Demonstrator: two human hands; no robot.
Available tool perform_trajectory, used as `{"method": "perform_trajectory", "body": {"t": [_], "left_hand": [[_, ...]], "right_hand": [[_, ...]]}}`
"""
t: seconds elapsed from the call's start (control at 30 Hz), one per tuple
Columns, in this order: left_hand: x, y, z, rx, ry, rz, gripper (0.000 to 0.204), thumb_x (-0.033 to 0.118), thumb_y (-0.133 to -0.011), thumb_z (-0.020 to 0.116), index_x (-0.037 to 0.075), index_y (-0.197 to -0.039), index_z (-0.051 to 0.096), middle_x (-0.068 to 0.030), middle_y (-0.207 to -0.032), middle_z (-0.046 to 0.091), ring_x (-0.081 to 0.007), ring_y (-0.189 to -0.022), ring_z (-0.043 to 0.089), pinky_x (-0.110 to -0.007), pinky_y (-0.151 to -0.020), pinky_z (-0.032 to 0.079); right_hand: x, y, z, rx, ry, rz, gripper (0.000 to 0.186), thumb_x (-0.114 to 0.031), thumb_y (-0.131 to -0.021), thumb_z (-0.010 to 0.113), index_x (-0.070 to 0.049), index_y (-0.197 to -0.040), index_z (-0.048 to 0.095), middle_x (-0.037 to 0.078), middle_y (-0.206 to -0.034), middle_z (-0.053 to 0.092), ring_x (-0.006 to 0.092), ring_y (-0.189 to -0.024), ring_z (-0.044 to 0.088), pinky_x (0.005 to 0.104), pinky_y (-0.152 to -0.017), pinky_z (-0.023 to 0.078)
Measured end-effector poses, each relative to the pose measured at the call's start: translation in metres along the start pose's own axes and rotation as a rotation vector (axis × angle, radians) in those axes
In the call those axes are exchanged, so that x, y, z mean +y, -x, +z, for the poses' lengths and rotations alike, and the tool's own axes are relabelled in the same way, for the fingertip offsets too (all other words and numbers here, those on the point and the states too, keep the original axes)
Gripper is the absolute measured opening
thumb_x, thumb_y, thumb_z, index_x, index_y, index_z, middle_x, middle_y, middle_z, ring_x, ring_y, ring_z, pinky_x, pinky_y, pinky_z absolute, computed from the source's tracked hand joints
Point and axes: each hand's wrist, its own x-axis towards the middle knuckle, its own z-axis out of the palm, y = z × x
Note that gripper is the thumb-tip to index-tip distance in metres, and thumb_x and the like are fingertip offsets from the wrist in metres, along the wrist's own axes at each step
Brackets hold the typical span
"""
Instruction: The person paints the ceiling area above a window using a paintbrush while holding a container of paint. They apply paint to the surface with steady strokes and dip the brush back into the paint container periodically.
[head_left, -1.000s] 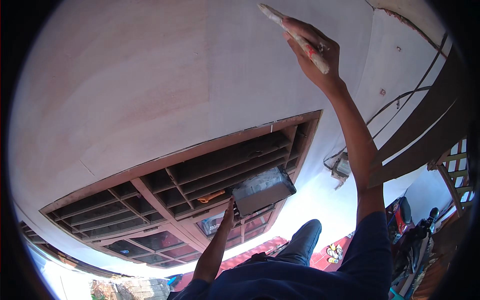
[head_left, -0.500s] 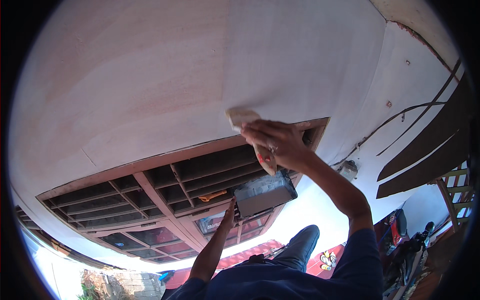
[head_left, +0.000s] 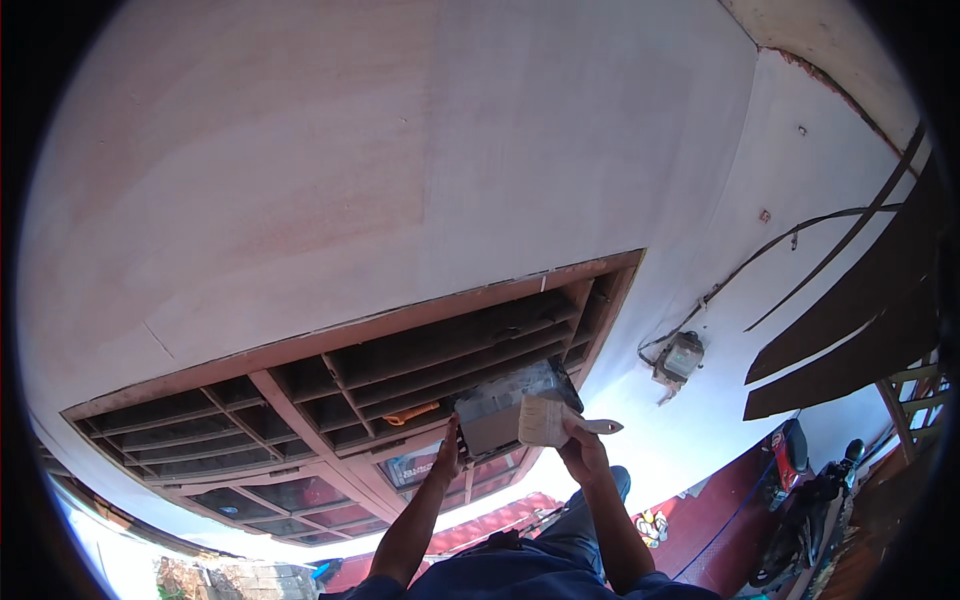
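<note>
My right hand [head_left: 585, 455] is closed around a wide flat paintbrush [head_left: 543, 420], its bristles coated in pale paint and pointing left. The brush hangs over the right side of a dark paint tray [head_left: 510, 392], which has greyish-white paint pooled in its lower part. Whether the bristles touch the tray I cannot tell. My left hand [head_left: 449, 452] grips the tray's left edge, its fingers partly hidden behind it. Above spreads the wall [head_left: 560, 150], whiter on the right and pinkish with patchy cover on the left.
Behind the tray is a pinkish wooden window frame [head_left: 285, 400] with dark slats; an orange-handled tool [head_left: 410, 412] lies on one. A box with cables [head_left: 680, 357] hangs on the right wall. Below are sandals [head_left: 652, 528] and a motorbike [head_left: 805, 530] on red floor.
My right hand has brought the brush down from the wall to the tray, its bristles now turned left. My left hand still holds the tray, and my view has shifted slightly.
</note>
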Motion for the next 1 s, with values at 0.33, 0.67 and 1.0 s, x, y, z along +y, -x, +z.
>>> {"method": "perform_trajectory", "body": {"t": [0.33,0.67,1.0], "left_hand": [[0.002,-0.002,0.003,0.017,0.04,-0.03,0.078,0.073,-0.071,0.059,0.012,-0.119,0.052,-0.01,-0.107,0.06,-0.0258,-0.098,0.059,-0.046,-0.082,0.05],[-0.007,-0.021,-0.013,0.017,0.029,-0.074,0.096,0.078,-0.065,0.06,0.014,-0.134,0.039,-0.0131,-0.123,0.051,-0.0332,-0.107,0.053,-0.055,-0.087,0.045],[0.003,0.009,0.009,0.021,0.031,-0.086,0.085,0.077,-0.068,0.057,0.013,-0.124,0.05,-0.0092,-0.113,0.055,-0.0291,-0.101,0.056,-0.053,-0.08,0.051]], "right_hand": [[-0.129,-0.058,0.097,-0.156,0.853,-0.277,0.038,-0.01,-0.08,0.068,0.002,-0.115,0.058,0.011,-0.106,0.062,0.0161,-0.099,0.058,0.03,-0.085,0.047],[-0.286,-0.107,0.316,-0.337,1.32,-1.656,0.024,-0.009,-0.085,0.066,0.0,-0.107,0.064,0.009,-0.101,0.067,0.0147,-0.091,0.063,0.0271,-0.082,0.049],[-0.35,-0.144,0.446,-0.404,1.318,-2.202,0.026,-0.013,-0.083,0.067,-0.014,-0.109,0.067,0.004,-0.091,0.07,0.0143,-0.08,0.066,0.0269,-0.072,0.051]]}}
